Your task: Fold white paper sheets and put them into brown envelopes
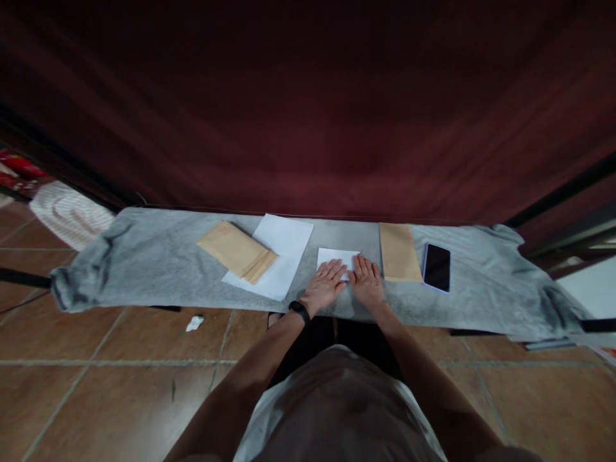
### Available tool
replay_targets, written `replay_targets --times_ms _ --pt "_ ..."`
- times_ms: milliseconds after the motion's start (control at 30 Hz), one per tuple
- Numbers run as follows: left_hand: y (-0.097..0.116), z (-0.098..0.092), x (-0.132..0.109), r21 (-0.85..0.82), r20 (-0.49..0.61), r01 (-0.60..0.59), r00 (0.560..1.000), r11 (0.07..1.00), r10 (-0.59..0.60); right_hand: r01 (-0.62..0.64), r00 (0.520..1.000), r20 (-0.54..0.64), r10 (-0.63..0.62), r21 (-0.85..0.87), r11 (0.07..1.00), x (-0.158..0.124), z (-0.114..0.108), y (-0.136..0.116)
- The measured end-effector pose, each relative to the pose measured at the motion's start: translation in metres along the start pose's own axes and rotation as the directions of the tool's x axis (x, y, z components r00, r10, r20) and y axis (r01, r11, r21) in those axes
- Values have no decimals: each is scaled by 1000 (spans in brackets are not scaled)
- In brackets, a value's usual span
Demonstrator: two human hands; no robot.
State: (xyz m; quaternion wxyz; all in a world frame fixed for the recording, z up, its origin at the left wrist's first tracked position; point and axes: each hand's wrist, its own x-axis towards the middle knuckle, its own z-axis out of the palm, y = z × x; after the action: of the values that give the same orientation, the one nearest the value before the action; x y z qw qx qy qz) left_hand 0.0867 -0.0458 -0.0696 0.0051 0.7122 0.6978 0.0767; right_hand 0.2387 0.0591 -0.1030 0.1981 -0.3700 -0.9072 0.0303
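Note:
My left hand [325, 284] and my right hand [366, 280] lie flat side by side, fingers stretched out, pressing on a small folded white paper [337, 257] on a grey cloth [158, 263] spread over the floor. A black band is on my left wrist. To the left lies a white sheet [283, 247] with a stack of brown envelopes [235, 251] resting partly on it. Right of my hands lies a single brown envelope [398, 251].
A dark phone [437, 267] lies face up on the cloth beside the single envelope. A dark red curtain [308, 109] hangs behind the cloth. Brown floor tiles [110, 372] with a small white scrap [194, 323] lie in front. A striped white fabric [67, 212] sits far left.

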Motion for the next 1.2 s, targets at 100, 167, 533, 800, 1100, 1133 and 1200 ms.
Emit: replay_targets --times_ms 100,167,533,800,1100,1133,1200 --pt "-1 -2 -5 -2 29 -16 999 1000 16 -1 1000 1 1 -5 1000 -1 0 1" --pt "-4 -3 -9 4 41 -26 999 1000 26 -1 1000 -1 1 -9 1000 -1 0 1" --pt "-23 -9 -34 68 57 34 998 997 -38 38 997 -67 -41 -44 998 -5 4 8" --pt "-28 -13 -45 69 60 102 993 992 -106 27 996 -84 -30 -29 999 -11 0 14" --pt "-9 -15 -20 52 -18 159 987 986 -159 -158 987 -12 160 109 981 -14 -8 2" --pt "-4 -15 -16 49 -17 154 988 987 -154 -184 982 -12 188 147 972 -12 -8 1" --pt "6 -14 -8 48 -5 154 988 987 -154 -256 964 0 265 250 934 -6 -8 0"
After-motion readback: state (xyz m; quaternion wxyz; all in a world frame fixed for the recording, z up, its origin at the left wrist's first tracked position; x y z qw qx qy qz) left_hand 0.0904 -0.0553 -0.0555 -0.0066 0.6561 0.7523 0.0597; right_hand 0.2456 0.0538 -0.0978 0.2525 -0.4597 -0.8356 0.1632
